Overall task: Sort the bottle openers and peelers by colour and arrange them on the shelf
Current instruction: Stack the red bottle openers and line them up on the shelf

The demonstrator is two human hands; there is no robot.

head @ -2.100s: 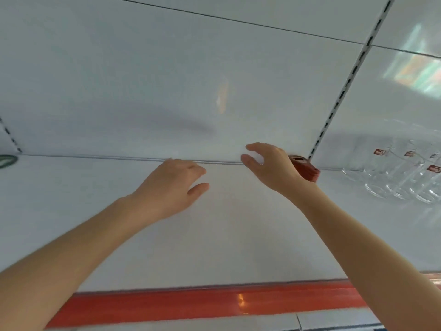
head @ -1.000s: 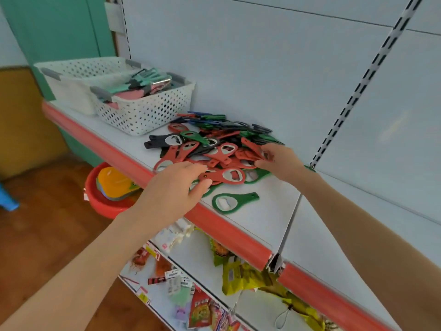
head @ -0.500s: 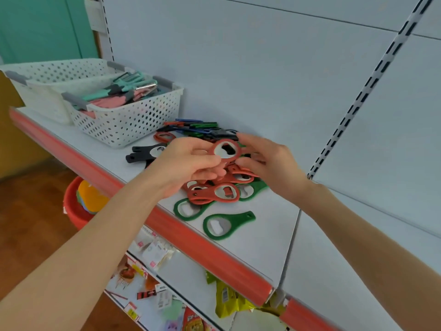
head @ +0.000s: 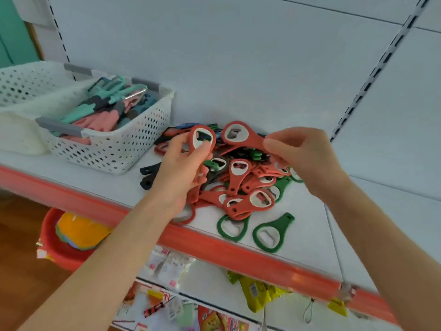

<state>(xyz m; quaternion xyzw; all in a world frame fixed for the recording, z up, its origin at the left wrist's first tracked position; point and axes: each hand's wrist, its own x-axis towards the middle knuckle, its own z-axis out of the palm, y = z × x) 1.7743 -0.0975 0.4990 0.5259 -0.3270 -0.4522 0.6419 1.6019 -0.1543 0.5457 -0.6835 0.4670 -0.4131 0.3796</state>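
The white shelf (head: 307,244) holds everything. At its left end stand two white baskets. The near basket (head: 133,151) is full of peelers (head: 100,113), green, pink and grey, too mixed up to count. The far basket (head: 26,80) hides what is inside.

Beside the near basket lies a big pile of bottle openers (head: 241,185), mostly red, with green and black ones mixed in. There are too many on top of each other to count.

The left hand (head: 181,170) pinches one red opener (head: 202,137) by its ring, above the pile. The right hand (head: 303,158) pinches another red opener (head: 238,136) by its thin handle. That makes two red ones held up.

Two green openers (head: 272,232) lie at the front of the pile.

I think the openers are light, flat and stiff, so the handle is a good place to pinch. They may slide on the smooth shelf.
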